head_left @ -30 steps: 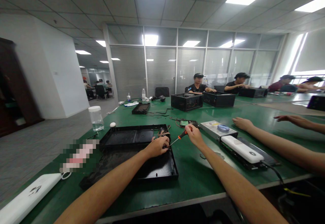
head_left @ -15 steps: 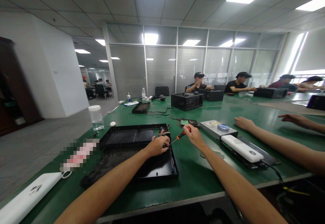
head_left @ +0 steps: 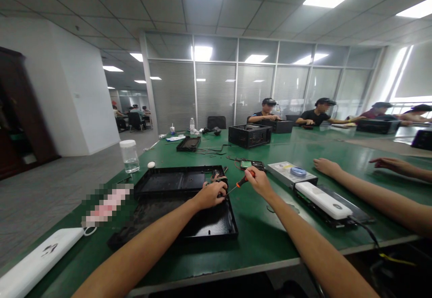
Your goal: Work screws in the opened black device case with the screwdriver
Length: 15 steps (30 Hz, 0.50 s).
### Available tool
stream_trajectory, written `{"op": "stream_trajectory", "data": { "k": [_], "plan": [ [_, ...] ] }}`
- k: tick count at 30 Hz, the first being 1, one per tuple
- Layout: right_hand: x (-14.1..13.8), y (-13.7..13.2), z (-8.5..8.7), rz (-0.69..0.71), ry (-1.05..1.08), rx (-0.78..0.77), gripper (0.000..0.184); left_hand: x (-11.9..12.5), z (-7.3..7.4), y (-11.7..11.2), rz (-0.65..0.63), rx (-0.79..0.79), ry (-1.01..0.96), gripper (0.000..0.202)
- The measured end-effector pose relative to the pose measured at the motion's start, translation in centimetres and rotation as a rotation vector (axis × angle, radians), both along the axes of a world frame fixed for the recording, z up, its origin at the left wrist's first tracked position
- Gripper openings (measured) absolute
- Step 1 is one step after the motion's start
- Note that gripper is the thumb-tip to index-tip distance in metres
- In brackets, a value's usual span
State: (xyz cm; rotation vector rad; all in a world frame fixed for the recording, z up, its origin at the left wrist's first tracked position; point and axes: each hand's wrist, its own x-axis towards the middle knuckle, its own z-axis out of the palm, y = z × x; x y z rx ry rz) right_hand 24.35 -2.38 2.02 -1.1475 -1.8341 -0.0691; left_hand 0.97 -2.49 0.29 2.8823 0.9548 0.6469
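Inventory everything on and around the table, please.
Table: 1, green, under the work
Shallow trays: 3, black, two by left hand, one farther
Cable bundle: 1, multicoloured, by left hand
Screwdriver: 1, orange-black, in right hand
Circuit board: 1, green, beyond right hand
Metal box: 1, silver, right
Round item: 1, blue, on box
Oblong items: 2, white, left and right
Jar: 1, clear, left
Round cap: 1, white, beyond trays
Cases: at least 3, black, far side
Bottle: 1, clear, far side
Small clutter: several, mixed, far side
Co-workers: at least 4, mostly dark clothes, across table
Neighbour's hands: 2, bare, right
Left hand: 1, bare, at cable bundle
Right hand: 1, bare, on screwdriver
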Motion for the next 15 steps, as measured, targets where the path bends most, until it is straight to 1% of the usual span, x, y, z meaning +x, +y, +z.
{"op": "stream_trajectory", "data": {
  "k": [2,4,7,9,10,12,14,15],
  "plan": [
    [-0.1,-0.4,0.3,-0.008,-0.033,0.003,0.033,0.1,-0.1,0.0,0.000,-0.002,-0.008,0.021],
    [-0.4,-1.0,1.0,-0.029,-0.108,0.009,0.034,0.2,0.0,0.0,0.000,-0.006,-0.007,0.021],
    [-1.6,-2.2,3.2,-0.072,-0.335,-0.007,0.037,0.2,0.1,0.0,0.000,-0.019,-0.015,0.025],
    [-2.8,-2.9,5.0,-0.082,-0.483,-0.035,0.035,0.1,0.1,0.0,0.002,-0.029,-0.023,0.029],
    [-3.5,-3.1,5.9,-0.070,-0.536,-0.057,0.032,0.1,0.1,0.0,0.004,-0.032,-0.021,0.029],
    [-4.8,-3.2,7.4,0.017,-0.617,-0.125,0.029,0.0,0.0,0.0,0.015,-0.030,-0.007,0.025],
    [-5.8,-3.1,8.6,0.094,-0.696,-0.205,0.032,-0.1,0.0,0.0,0.028,-0.032,0.000,0.021],
    [-6.1,-3.0,9.1,0.085,-0.736,-0.233,0.034,-0.1,0.0,0.0,0.031,-0.039,-0.004,0.021]
  ]
}}
